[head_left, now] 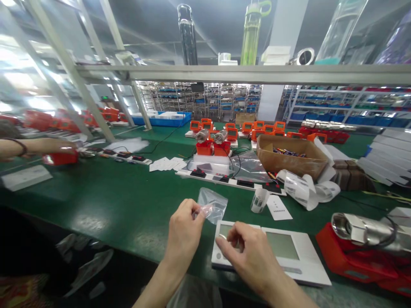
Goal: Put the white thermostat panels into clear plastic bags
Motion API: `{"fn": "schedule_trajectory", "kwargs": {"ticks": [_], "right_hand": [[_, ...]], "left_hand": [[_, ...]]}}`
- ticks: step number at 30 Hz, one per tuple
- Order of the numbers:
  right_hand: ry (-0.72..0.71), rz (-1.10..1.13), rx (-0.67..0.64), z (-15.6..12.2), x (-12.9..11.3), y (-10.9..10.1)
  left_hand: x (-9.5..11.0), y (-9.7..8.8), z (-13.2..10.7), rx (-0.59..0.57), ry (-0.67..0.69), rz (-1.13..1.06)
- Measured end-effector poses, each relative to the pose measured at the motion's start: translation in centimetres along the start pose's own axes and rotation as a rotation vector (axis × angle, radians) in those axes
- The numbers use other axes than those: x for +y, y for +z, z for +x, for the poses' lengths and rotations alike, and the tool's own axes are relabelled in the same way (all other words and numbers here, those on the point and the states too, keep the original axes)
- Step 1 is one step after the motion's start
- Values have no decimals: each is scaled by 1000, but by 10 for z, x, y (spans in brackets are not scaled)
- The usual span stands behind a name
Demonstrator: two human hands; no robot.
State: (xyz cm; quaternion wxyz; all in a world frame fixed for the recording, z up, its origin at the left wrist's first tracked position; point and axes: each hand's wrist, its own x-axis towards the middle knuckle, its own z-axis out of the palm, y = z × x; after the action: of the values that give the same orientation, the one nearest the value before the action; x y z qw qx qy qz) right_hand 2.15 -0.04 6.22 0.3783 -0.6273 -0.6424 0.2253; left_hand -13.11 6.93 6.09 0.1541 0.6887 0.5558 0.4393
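Note:
My left hand point(186, 226) is closed, pinching the edge of a clear plastic bag point(212, 205) above the green table. My right hand point(250, 256) is over a white panel-like unit point(218, 252) with a grey window, its fingers curled and the thumb near the index finger. Whatever sits between those fingertips, if anything, is too small to make out. Beside it to the right lies a second white unit point(308, 256) with a grey window. A printed white card point(278, 207) and a curled label strip point(259, 200) lie just beyond.
Red units with a metal fitting point(369, 231) stand at the right edge. Behind are a cardboard box point(289, 160), a power strip point(231, 182) and several orange-framed meters point(247, 127). An overhead shelf point(224, 75) holds bottles. Another person's arm point(32, 147) reaches in at left.

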Motion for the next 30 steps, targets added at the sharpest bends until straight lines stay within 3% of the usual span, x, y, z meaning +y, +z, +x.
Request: {"fn": "schedule_trajectory", "kwargs": {"ticks": [2,7,12,14,17,22,25,30], "right_hand": [[59,143,-44,5,-6,8],[40,461,42,28,-7,15],[86,505,54,28,3,15],[93,535,4,24,3,15],[95,577,-101,14,-3,15],[123,501,-191,7,-13,14],[72,504,-236,8,-14,10],[-103,426,-216,7,-10,7]], "left_hand": [[2,0,-3,-3,35,6],[-5,-5,-22,-133,225,6],[-12,-18,-38,-269,388,5],[-7,-21,-40,-271,301,-15],[4,-20,-41,-254,55,-140],[10,-17,-43,-366,-166,-396],[9,-19,-42,-400,-192,-403],[6,-21,-40,-330,-137,-293]]}}
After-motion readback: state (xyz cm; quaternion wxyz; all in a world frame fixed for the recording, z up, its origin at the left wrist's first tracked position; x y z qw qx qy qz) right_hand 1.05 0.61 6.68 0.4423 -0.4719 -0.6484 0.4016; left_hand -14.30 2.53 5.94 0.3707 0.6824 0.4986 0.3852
